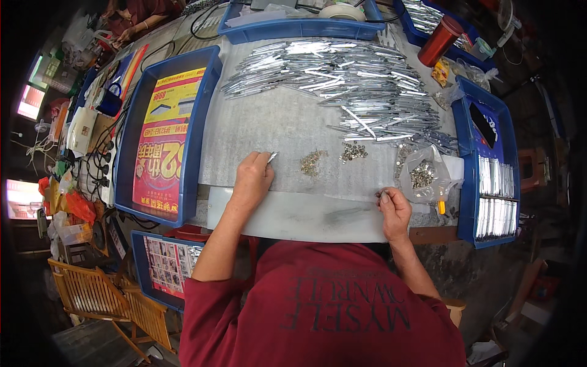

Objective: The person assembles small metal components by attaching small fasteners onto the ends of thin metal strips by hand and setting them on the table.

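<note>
My left hand [252, 177] is closed at the left of the work surface, with a small shiny metal piece [273, 157] poking out from its fingertips. At the front right, my right hand [394, 211] is pinched, with a tiny dark thing at the fingertips that is too small to name. Between the hands lie a scatter of brass-coloured small parts [313, 162] and a cluster of darker small metal parts [353, 151]. Just beyond my right hand, a clear plastic bag [422, 174] holds many more small metal parts. A wide heap of thin silvery metal strips [330, 73] covers the far side.
A blue tray [208, 131] lined with printed sheets stands left; another [482, 221] at right holds rows of strips and a phone [483, 125]. A red cylinder [440, 41] stands far right. A translucent sheet [293, 217] lies along the near edge. Another person's arm [143, 25] shows far left.
</note>
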Demonstrator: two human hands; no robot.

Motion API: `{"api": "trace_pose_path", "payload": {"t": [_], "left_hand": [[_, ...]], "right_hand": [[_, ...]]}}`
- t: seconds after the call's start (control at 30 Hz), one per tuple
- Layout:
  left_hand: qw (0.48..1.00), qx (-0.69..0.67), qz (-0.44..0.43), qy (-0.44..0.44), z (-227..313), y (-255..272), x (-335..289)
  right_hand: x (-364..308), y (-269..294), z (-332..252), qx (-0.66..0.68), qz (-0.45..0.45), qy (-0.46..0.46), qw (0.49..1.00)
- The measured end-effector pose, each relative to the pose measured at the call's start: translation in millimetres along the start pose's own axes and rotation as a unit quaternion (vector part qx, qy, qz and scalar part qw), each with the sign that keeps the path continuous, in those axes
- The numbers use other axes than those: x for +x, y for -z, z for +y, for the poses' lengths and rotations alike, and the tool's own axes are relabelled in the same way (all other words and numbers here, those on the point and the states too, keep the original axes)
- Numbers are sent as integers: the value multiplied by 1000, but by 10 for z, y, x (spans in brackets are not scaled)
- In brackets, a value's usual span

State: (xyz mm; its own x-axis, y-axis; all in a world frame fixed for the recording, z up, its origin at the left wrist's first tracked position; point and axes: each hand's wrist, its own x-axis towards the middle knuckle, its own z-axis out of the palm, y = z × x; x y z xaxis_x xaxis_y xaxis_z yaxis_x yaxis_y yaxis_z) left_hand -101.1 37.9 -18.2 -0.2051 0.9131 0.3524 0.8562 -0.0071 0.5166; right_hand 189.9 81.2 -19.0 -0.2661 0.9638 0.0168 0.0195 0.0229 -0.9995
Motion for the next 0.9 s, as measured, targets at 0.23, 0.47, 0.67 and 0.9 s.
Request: {"api": "trace_pose_path", "payload": {"t": [0.23,0.47,0.67,0.9], "left_hand": [[996,59,72,17,-141,28,183],[997,49,37,40,-51,20,265],[998,-46,42,-22,150,-102,684],[994,-42,-9,-102,292,-624,1281]], "right_hand": [[12,6,16,-6,-9,10,1000],[14,7,-5,-23,-7,14,1000],[20,21,52,-47,-12,32,998],[27,-1,55,-61,-9,45,997]]}}
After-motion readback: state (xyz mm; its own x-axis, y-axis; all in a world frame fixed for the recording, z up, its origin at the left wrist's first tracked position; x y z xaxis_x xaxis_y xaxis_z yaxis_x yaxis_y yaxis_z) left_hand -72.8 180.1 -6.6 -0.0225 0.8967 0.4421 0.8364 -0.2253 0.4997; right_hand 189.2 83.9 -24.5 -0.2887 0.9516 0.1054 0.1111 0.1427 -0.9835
